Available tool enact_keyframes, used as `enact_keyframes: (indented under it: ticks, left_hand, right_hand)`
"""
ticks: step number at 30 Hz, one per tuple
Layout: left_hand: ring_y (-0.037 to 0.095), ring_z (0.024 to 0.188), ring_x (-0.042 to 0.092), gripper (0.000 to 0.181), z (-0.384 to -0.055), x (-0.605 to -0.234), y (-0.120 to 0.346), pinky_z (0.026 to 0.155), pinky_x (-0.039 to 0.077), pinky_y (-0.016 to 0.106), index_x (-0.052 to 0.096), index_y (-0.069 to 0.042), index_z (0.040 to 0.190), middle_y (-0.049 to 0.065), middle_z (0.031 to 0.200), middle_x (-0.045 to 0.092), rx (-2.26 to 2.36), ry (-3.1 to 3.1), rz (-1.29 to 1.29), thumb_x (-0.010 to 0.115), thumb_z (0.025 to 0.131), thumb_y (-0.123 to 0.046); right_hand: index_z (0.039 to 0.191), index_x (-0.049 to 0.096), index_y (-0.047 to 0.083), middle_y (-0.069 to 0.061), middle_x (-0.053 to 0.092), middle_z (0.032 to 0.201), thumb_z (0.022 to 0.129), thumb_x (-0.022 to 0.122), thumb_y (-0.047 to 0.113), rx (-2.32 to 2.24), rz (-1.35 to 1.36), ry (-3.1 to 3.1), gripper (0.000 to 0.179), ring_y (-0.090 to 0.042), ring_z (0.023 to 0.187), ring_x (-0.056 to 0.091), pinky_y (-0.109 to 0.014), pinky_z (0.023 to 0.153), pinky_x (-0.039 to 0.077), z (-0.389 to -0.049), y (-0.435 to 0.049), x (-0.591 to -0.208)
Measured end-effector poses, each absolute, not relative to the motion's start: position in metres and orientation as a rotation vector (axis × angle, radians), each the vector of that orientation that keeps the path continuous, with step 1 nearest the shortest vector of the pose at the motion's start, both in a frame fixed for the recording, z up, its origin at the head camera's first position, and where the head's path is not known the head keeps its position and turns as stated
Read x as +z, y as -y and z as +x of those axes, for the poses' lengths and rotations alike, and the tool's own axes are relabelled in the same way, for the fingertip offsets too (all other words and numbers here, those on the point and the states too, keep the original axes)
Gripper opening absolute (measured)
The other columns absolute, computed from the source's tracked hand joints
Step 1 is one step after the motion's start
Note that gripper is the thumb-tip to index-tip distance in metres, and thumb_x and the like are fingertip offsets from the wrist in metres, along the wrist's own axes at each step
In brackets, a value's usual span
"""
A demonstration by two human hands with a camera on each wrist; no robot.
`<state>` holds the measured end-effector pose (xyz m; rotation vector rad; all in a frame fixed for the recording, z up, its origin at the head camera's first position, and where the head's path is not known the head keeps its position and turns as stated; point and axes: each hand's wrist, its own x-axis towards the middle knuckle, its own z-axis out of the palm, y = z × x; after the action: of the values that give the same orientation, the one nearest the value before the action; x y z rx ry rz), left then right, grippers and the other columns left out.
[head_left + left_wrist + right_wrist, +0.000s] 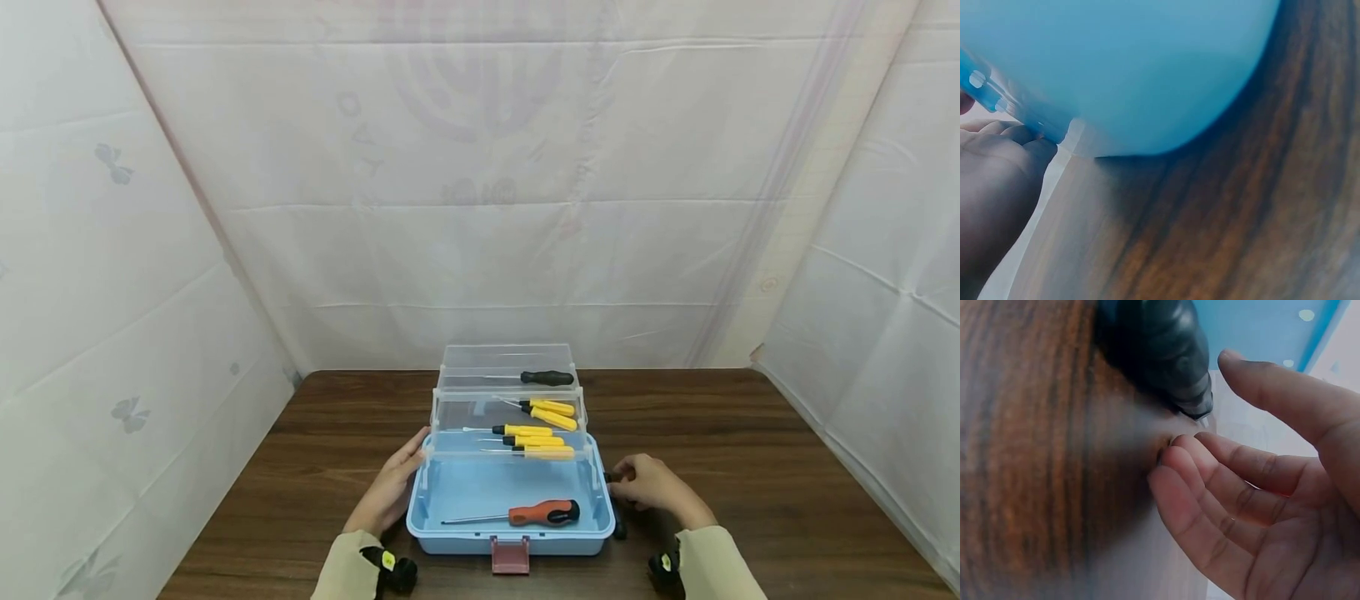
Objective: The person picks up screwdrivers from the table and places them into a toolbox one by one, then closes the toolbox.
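A light blue toolbox (512,543) stands with its clear lid raised and its clear tray tilted up behind. My left hand (391,490) grips its left rim, thumb above and fingers along the outside. My right hand (651,484) is at the box's right side, beside a screwdriver with a black handle (1175,359) lying on the table. Thumb and fingers stand apart in the right wrist view, with the fingertips by the front end of that handle. An orange-and-black screwdriver (545,512) lies inside the box near the front.
Several yellow-handled screwdrivers (553,419) lie at the clear tray, and a black-handled one (547,378) shows at the lid. A reddish latch (510,557) hangs at the box's front. White sheeting (480,250) surrounds the brown wooden table (750,467).
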<state>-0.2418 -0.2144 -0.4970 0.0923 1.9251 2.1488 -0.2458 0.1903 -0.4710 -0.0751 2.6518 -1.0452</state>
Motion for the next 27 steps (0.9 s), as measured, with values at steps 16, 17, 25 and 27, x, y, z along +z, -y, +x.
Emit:
enact_keyframes:
  ticks: [16, 17, 25, 27]
  left_hand:
    - [0.039, 0.148, 0.008, 0.065, -0.2418, -0.4985, 0.2144, 0.116, 0.014, 0.057, 0.017, -0.01, 0.154, 0.018, 0.161, 0.009, 2.165, -1.92, 0.081, 0.047, 0.101, -0.03]
    - [0.039, 0.148, 0.008, 0.065, -0.2419, -0.4983, 0.2143, 0.116, 0.014, 0.057, 0.017, -0.01, 0.154, 0.018, 0.161, 0.009, 2.165, -1.921, 0.077, 0.046, 0.101, -0.03]
    - [0.039, 0.148, 0.009, 0.065, -0.2422, -0.4971, 0.2131, 0.116, 0.015, 0.057, 0.017, -0.012, 0.154, 0.017, 0.161, 0.009, 2.165, -1.919, 0.053, 0.047, 0.1, -0.032]
    - [0.039, 0.148, 0.009, 0.065, -0.2426, -0.4972, 0.2129, 0.116, 0.015, 0.057, 0.018, -0.012, 0.154, 0.017, 0.161, 0.009, 2.168, -1.916, 0.056, 0.048, 0.1, -0.032]
  right_hand:
    - [0.1, 0.065, -0.006, -0.008, 0.063, 0.082, 0.081, 0.072, 0.013, -1.081, -0.012, -2.66, 0.027, -0.015, 0.07, 0.06, -0.034, 0.062, 0.058, -0.2449, -0.1889, -0.4784]
    - [0.1, 0.065, -0.006, -0.008, 0.063, 0.082, 0.082, 0.072, 0.012, -1.087, -0.005, -2.656, 0.027, -0.015, 0.07, 0.06, -0.034, 0.062, 0.058, -0.2452, -0.1889, -0.4786]
    - [0.102, 0.065, -0.008, -0.01, 0.064, 0.086, 0.083, 0.07, 0.012, -1.084, 0.01, -2.66, 0.028, -0.016, 0.072, 0.062, -0.035, 0.064, 0.059, -0.2455, -0.1907, -0.4787]
    - [0.102, 0.065, -0.008, -0.01, 0.064, 0.086, 0.083, 0.07, 0.012, -1.08, 0.013, -2.663, 0.028, -0.016, 0.073, 0.062, -0.035, 0.064, 0.059, -0.2456, -0.1908, -0.4787]
